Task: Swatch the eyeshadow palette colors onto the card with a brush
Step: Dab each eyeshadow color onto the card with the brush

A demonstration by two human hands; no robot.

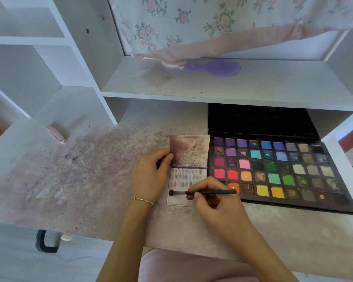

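Observation:
A large open eyeshadow palette (277,169) with several rows of coloured pans lies at the right of the desk, its dark lid propped up behind. Just left of it lies the white card (178,200), covered with rows of pale swatches in its upper part. A stained sheet (190,149) lies above the card. My left hand (149,176) pinches the left edge of that sheet beside the card. My right hand (216,202) holds a thin black brush (212,192) nearly level, its dark tip touching the card's lower left area.
The desk top (80,180) is smeared with pinkish and dark powder. A white shelf (222,84) above holds a purple hairbrush (218,67) and a floral cloth (192,27). White cubbies stand at the left. A pink object (56,133) lies at the back left.

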